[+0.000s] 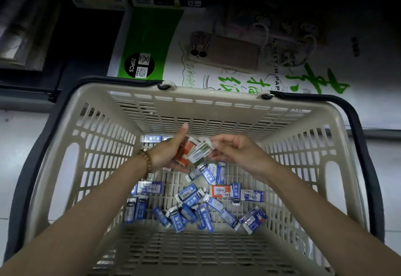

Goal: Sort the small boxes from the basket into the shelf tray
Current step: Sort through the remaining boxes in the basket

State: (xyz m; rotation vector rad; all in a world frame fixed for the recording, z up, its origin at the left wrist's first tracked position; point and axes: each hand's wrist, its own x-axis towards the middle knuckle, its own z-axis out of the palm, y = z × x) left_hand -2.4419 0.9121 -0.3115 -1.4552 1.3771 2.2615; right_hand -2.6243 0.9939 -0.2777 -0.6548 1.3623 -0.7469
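The left hand [169,154], with a bead bracelet [145,163] at its wrist, curls its fingers round a small stack of orange boxes [183,153], its thumb sticking straight up and clear of them. The right hand [236,152] pinches one end of a green-and-white box [199,154] that lies against that stack. Both hands hover above the far middle of the basket [195,94] floor.

With the thumb off it, the stack looks loosely held. If the right hand pushes its box in crookedly, one could slip out and drop among the loose ones below. Gathering two colours in one handful could also end with a box placed in the wrong part of the tray.

The beige slatted basket, its dark handles folded down along the rim, holds many blue boxes [191,197] scattered flat and tilted across its floor, thickest toward the near right. A single orange box [220,191] lies among them, right of centre. No shelf tray can be made out. Beyond the far rim lies a sketch-paper pack [152,37] with a phone case [225,52] on it.
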